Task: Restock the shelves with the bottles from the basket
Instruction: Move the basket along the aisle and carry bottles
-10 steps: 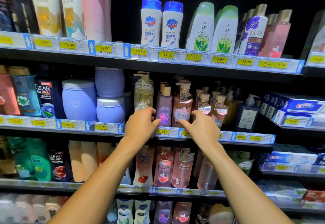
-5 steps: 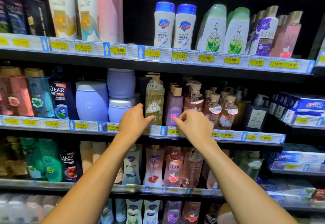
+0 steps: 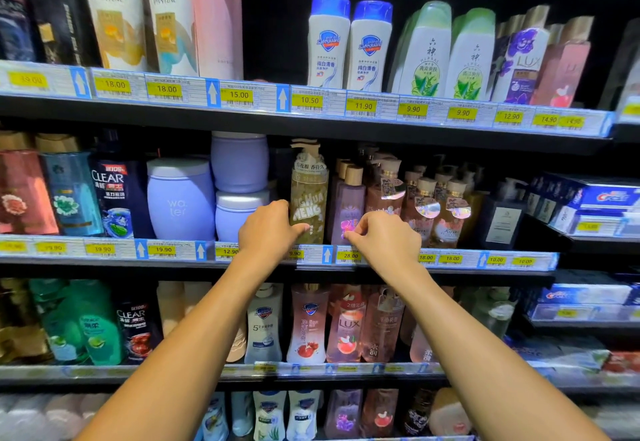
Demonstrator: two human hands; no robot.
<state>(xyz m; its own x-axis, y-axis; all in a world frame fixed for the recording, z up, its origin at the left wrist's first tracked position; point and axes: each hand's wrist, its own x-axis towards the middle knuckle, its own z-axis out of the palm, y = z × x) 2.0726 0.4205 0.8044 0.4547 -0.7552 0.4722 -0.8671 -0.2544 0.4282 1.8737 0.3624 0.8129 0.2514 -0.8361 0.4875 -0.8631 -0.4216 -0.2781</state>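
Note:
On the middle shelf (image 3: 450, 267) stands a clear yellowish pump bottle (image 3: 309, 195) with a purple bottle (image 3: 349, 198) with a tan cap just right of it. My left hand (image 3: 268, 229) grips the pump bottle low down: thumb on its front, fingers round its left side. My right hand (image 3: 384, 240) has its fingers curled, and the fingertips pinch the lower front of the purple bottle. The basket is out of view.
Pink pump bottles (image 3: 384, 191) crowd the shelf right of the purple one. Lilac jars (image 3: 239, 163) stand left of the pump bottle. White Safeguard bottles (image 3: 329, 42) line the upper shelf, pink bottles (image 3: 346, 323) the lower one. Toothpaste boxes (image 3: 595, 198) fill the right rack.
Both hands have shifted left along the middle shelf. The left one went from in front of the purple bottle to the pump bottle, the right from the pink bottle to the purple one.

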